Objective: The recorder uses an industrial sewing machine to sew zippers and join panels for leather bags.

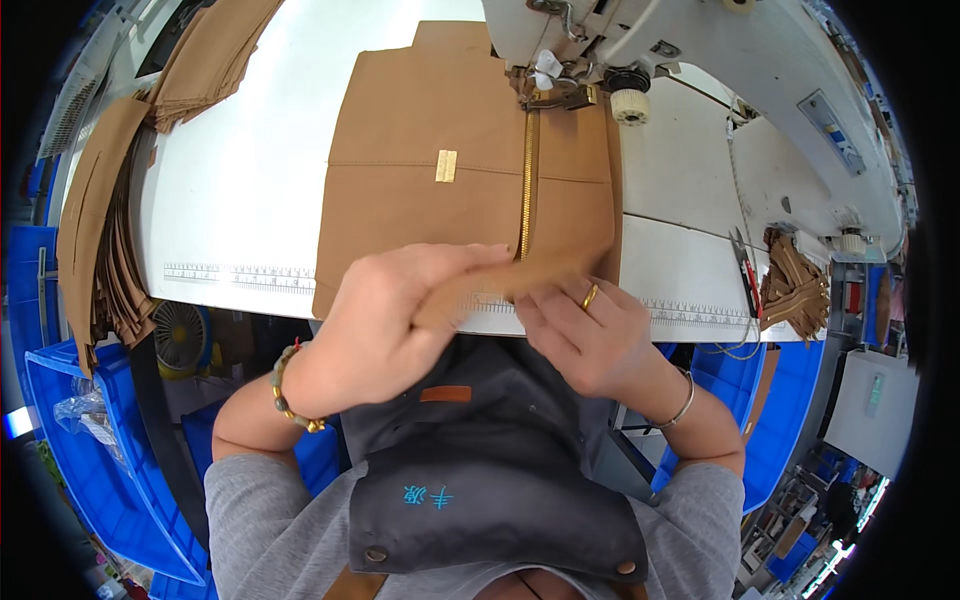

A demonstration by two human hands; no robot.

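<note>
at frame centre, left hand (385,320) and right hand (585,335) each pinch the near edge of the tan panel (420,130), folding it up. panel lies on the white table (240,150); its zipper (526,180) runs up under the sewing machine (700,60).

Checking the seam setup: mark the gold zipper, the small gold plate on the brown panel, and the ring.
gold zipper (527,180), head view, mid-length of the teeth.
small gold plate (446,166), head view, its centre.
ring (590,296), head view, band on a right hand (590,335) finger.
</note>
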